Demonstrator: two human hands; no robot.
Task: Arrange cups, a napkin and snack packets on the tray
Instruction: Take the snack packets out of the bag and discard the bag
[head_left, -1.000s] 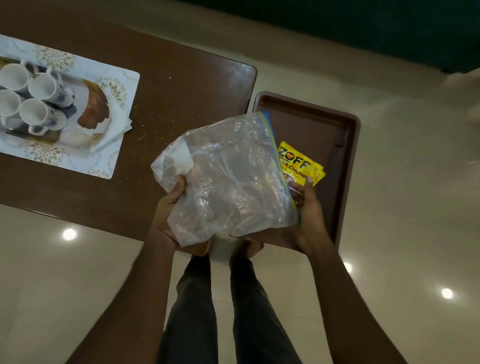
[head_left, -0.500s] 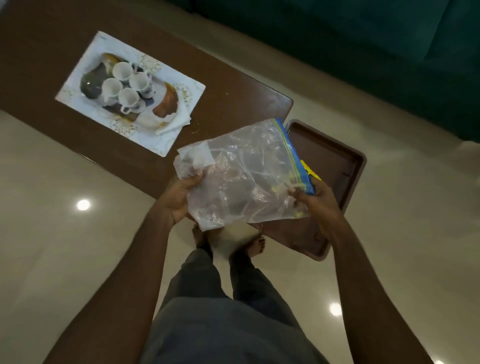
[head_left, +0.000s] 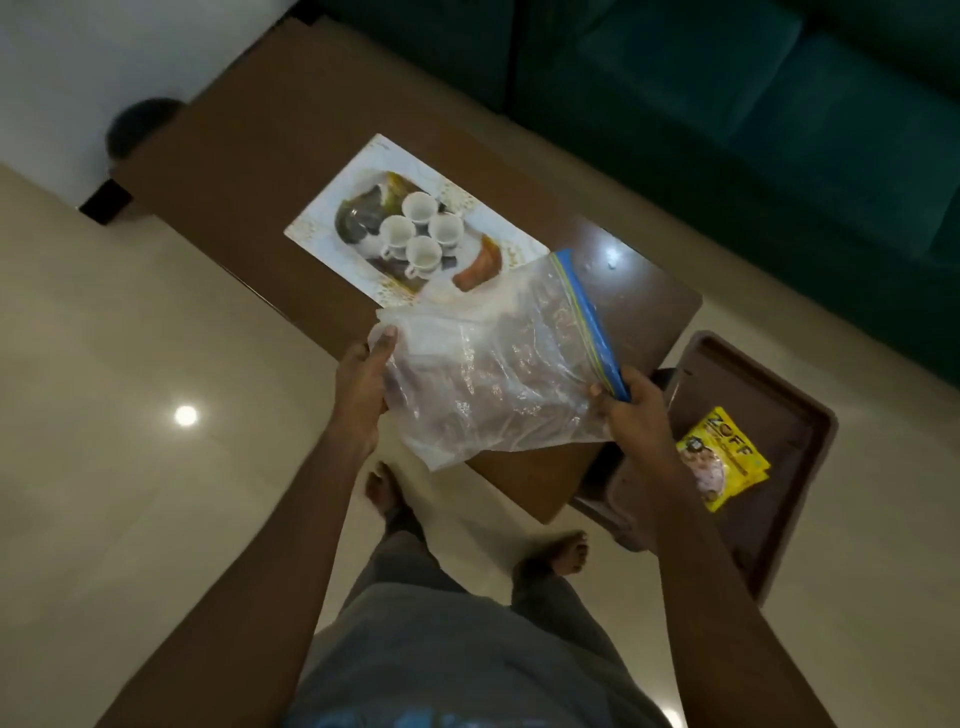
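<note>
I hold a clear zip bag (head_left: 493, 374) with a blue seal strip above the near corner of the brown table (head_left: 291, 156). My left hand (head_left: 363, 384) grips its left edge and my right hand (head_left: 631, 410) pinches the blue strip end. The bag looks empty. A brown tray (head_left: 800, 415) sits to the right of the table, with yellow snack packets (head_left: 722, 457) lying in it. On the table a patterned tray (head_left: 322, 218) carries several white cups (head_left: 421, 231). The white napkin (head_left: 441, 293) at its near edge is partly hidden by the bag.
A dark green sofa (head_left: 727, 104) runs along the far side of the table. My legs and bare feet (head_left: 550, 558) stand on the glossy cream floor (head_left: 130, 415). A dark round object (head_left: 140, 124) sits at the far left by the table end.
The view has pulled back and swung left. The bag has come away from the brown tray toward the table, and the yellow packets now lie uncovered in the tray.
</note>
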